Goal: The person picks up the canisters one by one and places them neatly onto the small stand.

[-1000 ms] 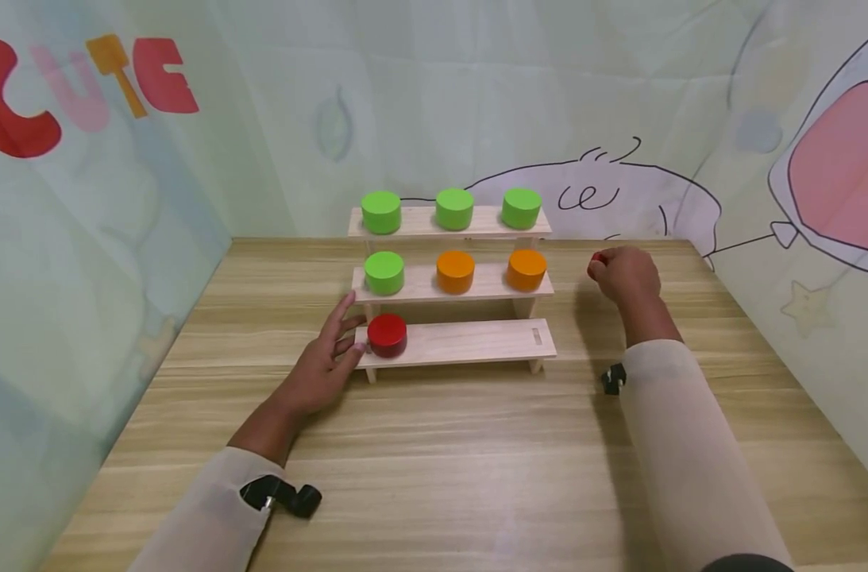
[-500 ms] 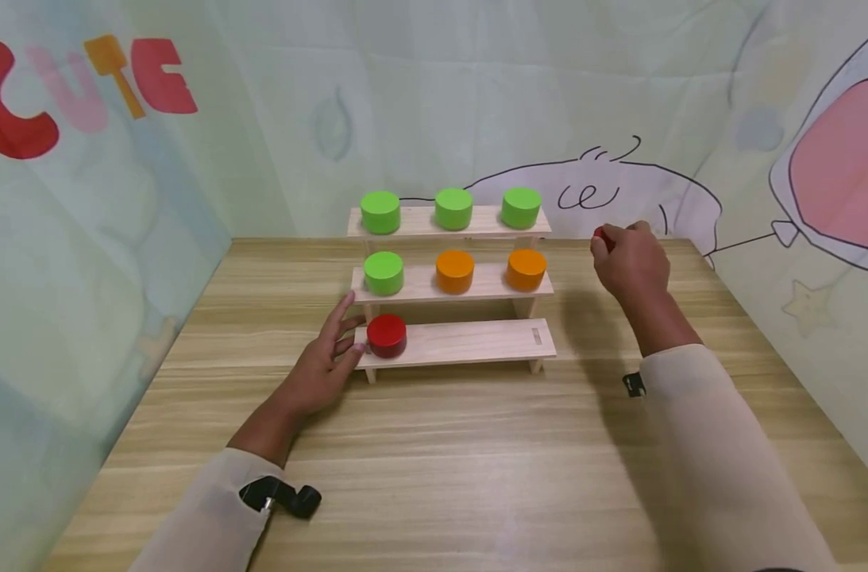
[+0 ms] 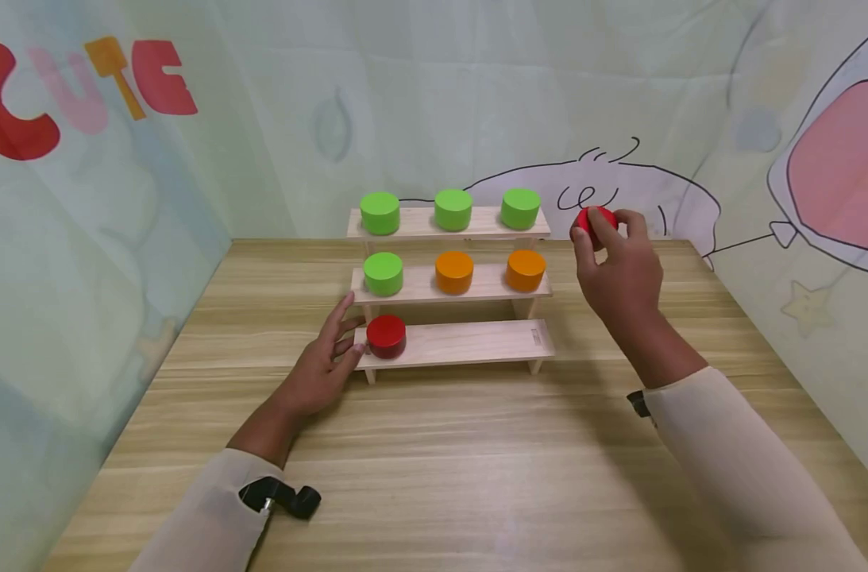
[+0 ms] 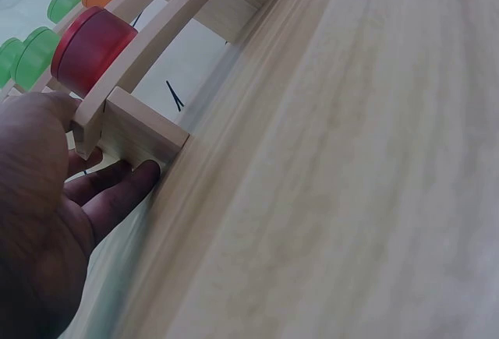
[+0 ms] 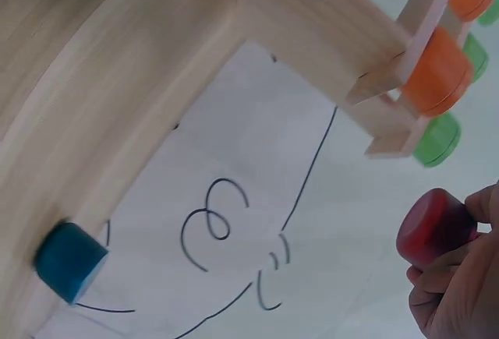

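Note:
My right hand (image 3: 619, 266) pinches a red round block (image 3: 592, 221) in the air, right of the stepped wooden rack (image 3: 469, 342). In the right wrist view the same red block (image 5: 437, 230) shows between thumb and fingers. My left hand (image 3: 322, 369) rests at the rack's left end, fingers loosely extended. The left wrist view has the left hand's thumb at the lowest shelf's end and its fingers (image 4: 121, 195) beside the leg below. Another red block (image 3: 387, 337) stands on the lowest shelf's left end, close to the left thumb.
Two orange blocks (image 3: 453, 272) and a green one (image 3: 383, 274) stand on the middle shelf, three green blocks (image 3: 453, 210) on the top. A teal cylinder (image 5: 70, 261) appears in the right wrist view. A printed cloth (image 3: 276, 143) backs the wooden table (image 3: 434, 477).
My right hand has risen from near the table's back edge with its red block, which now shows more fully, and has turned slightly leftward. The left hand and rack stay put.

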The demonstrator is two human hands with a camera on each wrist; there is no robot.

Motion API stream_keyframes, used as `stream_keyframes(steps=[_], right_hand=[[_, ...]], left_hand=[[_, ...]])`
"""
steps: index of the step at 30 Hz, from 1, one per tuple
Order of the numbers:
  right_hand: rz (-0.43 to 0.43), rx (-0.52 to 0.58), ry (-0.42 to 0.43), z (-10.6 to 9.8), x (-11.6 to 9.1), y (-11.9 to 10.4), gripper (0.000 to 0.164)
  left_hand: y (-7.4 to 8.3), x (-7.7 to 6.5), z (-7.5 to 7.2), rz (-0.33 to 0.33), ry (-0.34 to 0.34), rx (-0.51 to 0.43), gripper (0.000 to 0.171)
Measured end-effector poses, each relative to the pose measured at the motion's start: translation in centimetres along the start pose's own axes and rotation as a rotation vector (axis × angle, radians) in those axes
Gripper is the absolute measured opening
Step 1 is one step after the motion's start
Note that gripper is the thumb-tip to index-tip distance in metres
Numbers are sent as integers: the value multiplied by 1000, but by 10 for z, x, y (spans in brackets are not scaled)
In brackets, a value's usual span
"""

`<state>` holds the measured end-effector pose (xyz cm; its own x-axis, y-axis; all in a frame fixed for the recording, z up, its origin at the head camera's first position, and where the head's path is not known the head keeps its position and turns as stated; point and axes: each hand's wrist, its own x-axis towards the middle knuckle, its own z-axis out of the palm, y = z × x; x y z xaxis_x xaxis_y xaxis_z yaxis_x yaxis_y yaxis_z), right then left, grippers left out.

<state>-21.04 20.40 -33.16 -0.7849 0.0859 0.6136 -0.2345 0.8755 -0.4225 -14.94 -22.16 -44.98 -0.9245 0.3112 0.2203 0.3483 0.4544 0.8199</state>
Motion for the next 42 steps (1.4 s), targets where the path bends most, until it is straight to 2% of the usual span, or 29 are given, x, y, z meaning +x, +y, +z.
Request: stream_keyframes(steps=[5, 9, 16, 21, 32, 42], right_hand=[[-114, 38, 36, 2, -11, -13, 45], [-177, 66, 26, 5, -21, -22, 44], [-345, 52, 8, 8, -37, -36, 44], [-430, 47, -38, 11, -48, -46, 45], [-550, 73, -78, 24, -65, -69, 51], [-563, 55, -169, 36, -76, -84, 56]], left_hand=[[0, -1, -1, 3, 5, 4, 84], [-1, 0, 0, -3, 2, 1, 84], [-1, 0, 1, 1, 2, 3, 85], [-2, 1, 1, 2, 4, 13, 85], [-5, 0, 0, 7, 7, 8, 85], [-2, 0, 0, 1, 2, -1, 85]])
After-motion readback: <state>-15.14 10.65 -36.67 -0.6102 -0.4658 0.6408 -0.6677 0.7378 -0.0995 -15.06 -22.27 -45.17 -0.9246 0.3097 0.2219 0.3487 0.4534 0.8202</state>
